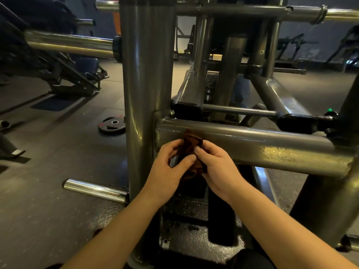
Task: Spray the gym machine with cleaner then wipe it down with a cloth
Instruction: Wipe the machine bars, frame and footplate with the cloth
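A grey steel gym machine fills the view, with a thick upright post (147,78) and a horizontal crossbar (252,144) joined to it. A small brown cloth (191,144) is bunched between both hands just in front of the crossbar's left end. My left hand (167,171) pinches the cloth from the left with thumb and fingers. My right hand (219,169) grips it from the right, fingers curled over its top. Wet specks glisten on the crossbar's right part (287,154). No spray bottle is in view.
A black weight plate (112,125) lies on the rubber floor left of the post. A chrome peg (95,190) sticks out low on the left. A chrome bar (68,44) projects at upper left. Other machines stand behind. A person's shoe (17,152) is at the left edge.
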A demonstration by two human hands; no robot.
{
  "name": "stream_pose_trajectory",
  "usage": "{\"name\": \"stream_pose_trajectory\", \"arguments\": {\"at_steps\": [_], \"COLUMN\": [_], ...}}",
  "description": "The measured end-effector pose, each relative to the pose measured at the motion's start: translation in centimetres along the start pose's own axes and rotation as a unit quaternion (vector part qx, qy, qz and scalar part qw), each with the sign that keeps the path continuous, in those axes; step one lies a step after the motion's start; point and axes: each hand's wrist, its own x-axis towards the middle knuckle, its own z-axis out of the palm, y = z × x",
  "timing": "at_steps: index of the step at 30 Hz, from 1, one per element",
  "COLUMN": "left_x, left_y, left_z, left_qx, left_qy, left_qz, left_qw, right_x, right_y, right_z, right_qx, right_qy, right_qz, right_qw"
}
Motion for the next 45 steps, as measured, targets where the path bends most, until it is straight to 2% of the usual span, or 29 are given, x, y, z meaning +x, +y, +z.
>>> {"name": "stream_pose_trajectory", "arguments": {"at_steps": [6, 11, 14, 16, 17, 18, 20, 23, 25, 26, 31, 33, 36, 39, 43, 45], "left_x": [-0.3, -0.3, 0.0, 1.1, 1.8, 2.7, 4.9, 7.9, 9.1, 9.2, 5.9, 5.7, 5.9, 5.3, 5.5, 5.7], "left_y": [0.2, 0.4, 1.1, 1.5, 1.8, 2.0, 2.3, 1.9, 0.7, -0.2, -4.3, -5.4, -6.4, -6.8, -6.9, -6.8], "left_z": [-0.5, -0.7, -0.5, -1.0, -1.5, -1.8, -2.3, -1.2, 0.4, 1.2, 3.1, 1.9, -1.4, -3.4, -1.3, 1.3], "left_qx": [0.015, 0.030, 0.014, 0.013, 0.020, 0.037, 0.098, 0.232, 0.347, 0.400, 0.504, 0.526, 0.509, 0.446, 0.379, 0.381], "left_qy": [0.073, 0.139, 0.166, 0.199, 0.207, 0.209, 0.205, 0.185, 0.155, 0.141, 0.055, 0.070, 0.170, 0.245, 0.276, 0.235], "left_qz": [0.021, -0.009, -0.012, 0.005, 0.024, 0.050, 0.118, 0.203, 0.238, 0.255, 0.356, 0.373, 0.328, 0.263, 0.222, 0.272], "left_qw": [0.997, 0.990, 0.986, 0.980, 0.978, 0.976, 0.967, 0.933, 0.894, 0.869, 0.785, 0.761, 0.778, 0.820, 0.855, 0.852], "right_x": [0.2, 0.2, 0.3, 0.5, 0.8, 1.1, 1.5, 1.8, 1.8, 1.8, 1.3, 1.2, 1.1, 1.1, 1.3, 1.4], "right_y": [-0.5, -0.8, -1.7, -2.2, -2.2, -2.2, -2.2, -1.5, -0.7, -0.3, 0.7, 0.6, 0.4, 0.7, 1.5, 1.7], "right_z": [0.5, 1.0, 1.0, 0.0, -1.1, -2.3, -4.4, -6.3, -6.6, -6.6, -6.4, -6.6, -7.0, -7.4, -7.3, -7.2], "right_qx": [0.037, 0.061, 0.005, -0.111, -0.211, -0.314, -0.423, -0.482, -0.547, -0.564, -0.576, -0.576, -0.583, -0.584, -0.592, -0.587], "right_qy": [-0.030, -0.077, -0.076, -0.009, 0.045, 0.095, 0.159, 0.203, 0.212, 0.210, 0.195, 0.187, 0.176, 0.171, 0.183, 0.188], "right_qz": [0.041, 0.094, 0.082, 0.013, -0.055, -0.124, -0.210, -0.231, -0.226, -0.221, -0.221, -0.216, -0.217, -0.231, -0.257, -0.265], "right_qw": [0.998, 0.991, 0.994, 0.994, 0.975, 0.937, 0.867, 0.821, 0.778, 0.768, 0.763, 0.766, 0.763, 0.759, 0.741, 0.742]}}
